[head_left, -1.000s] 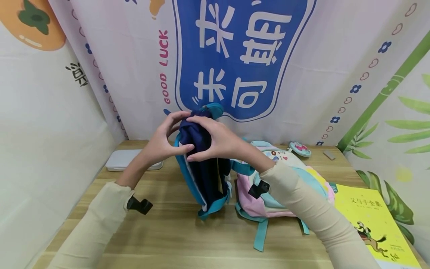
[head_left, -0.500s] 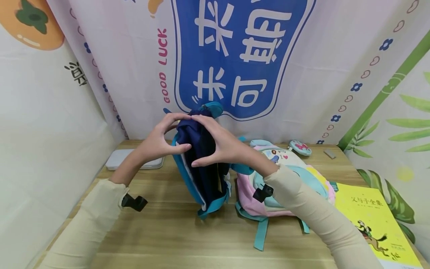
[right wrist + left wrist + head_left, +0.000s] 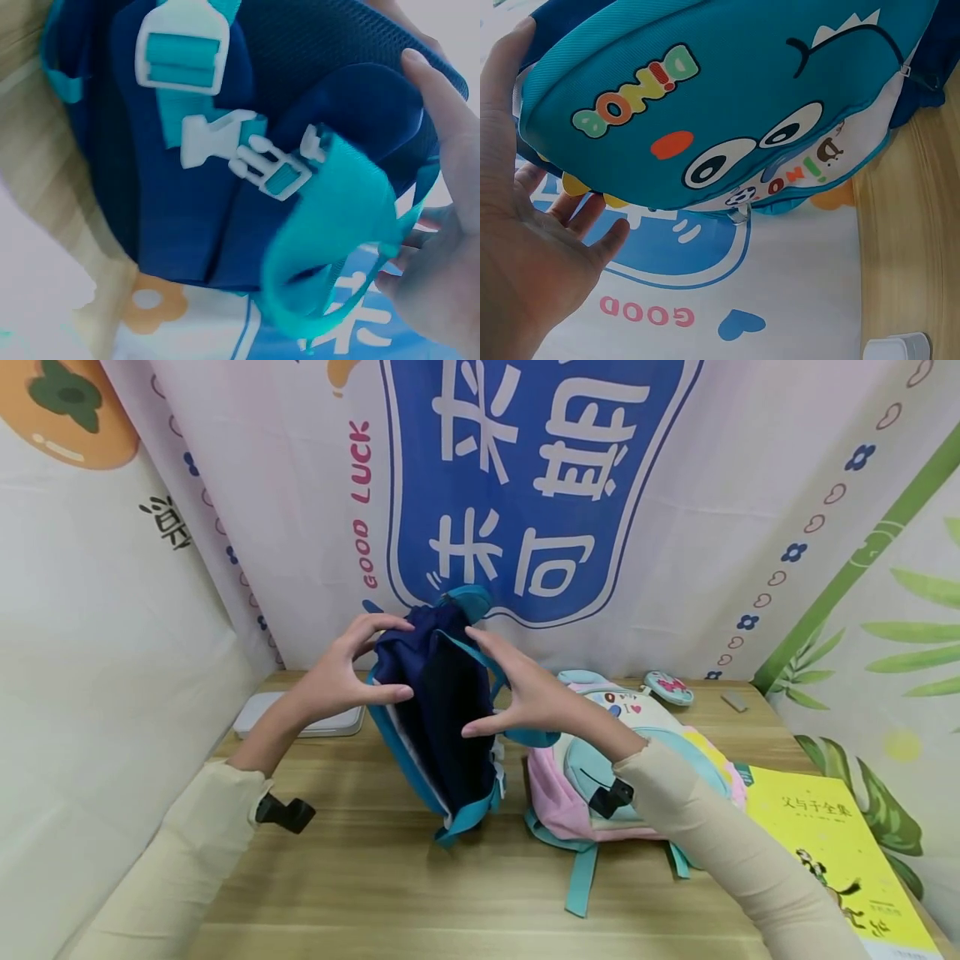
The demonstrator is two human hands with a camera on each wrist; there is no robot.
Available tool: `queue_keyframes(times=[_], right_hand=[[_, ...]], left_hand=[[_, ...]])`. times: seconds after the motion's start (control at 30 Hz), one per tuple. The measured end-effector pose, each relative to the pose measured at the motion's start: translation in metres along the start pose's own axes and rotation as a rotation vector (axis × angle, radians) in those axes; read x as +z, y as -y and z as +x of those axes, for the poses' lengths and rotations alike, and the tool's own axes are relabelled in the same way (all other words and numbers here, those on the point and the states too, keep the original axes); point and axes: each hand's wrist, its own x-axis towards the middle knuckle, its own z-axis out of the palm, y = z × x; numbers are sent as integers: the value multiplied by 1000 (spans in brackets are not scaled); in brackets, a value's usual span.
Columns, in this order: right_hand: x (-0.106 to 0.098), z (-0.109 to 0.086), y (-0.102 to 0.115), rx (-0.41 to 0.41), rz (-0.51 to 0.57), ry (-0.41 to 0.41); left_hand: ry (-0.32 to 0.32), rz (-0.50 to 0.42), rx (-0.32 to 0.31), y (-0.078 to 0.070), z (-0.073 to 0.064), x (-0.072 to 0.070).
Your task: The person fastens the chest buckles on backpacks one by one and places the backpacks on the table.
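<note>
A blue child's backpack (image 3: 448,752) stands upright on the table, its top gaping to show a dark interior. My left hand (image 3: 337,677) grips the left rim of the opening, thumb toward the inside and fingers at the far side. Opposite it, my right hand (image 3: 525,689) holds the right rim beside a strap loop. The left wrist view shows the bag's teal front (image 3: 727,90) with a cartoon dinosaur face, the fingers partly behind its edge. On the navy back panel (image 3: 176,210), in the right wrist view, hang white buckles (image 3: 274,171) and teal straps (image 3: 337,217).
A pink and aqua backpack (image 3: 551,789) lies just right of the blue one, with an oval pouch (image 3: 670,689) behind it. Farther right is a yellow book (image 3: 817,818). A flat white case (image 3: 258,714) sits back left, a small grey block (image 3: 734,701) back right.
Both hands, earlier nearly touching at the bag's top, have drawn apart, the left one leftward and the right one rightward. The bag's opening has widened and more of its interior shows.
</note>
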Motion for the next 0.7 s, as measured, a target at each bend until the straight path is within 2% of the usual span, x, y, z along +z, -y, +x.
queue_keyframes(times=[0.13,0.27,0.57,0.7], right_hand=[[2,-8,-10,37,19,15],[5,-16,-16,40,32,35],[19,-27,-33,20,60,54],[28,-30,-39,-25,106,68]], left_hand=[[1,12,-23,0,-1,-2],[5,15,-35,0,-2,-4],[3,8,-54,2,-4,-6],[6,0,-56,3,-5,-7]])
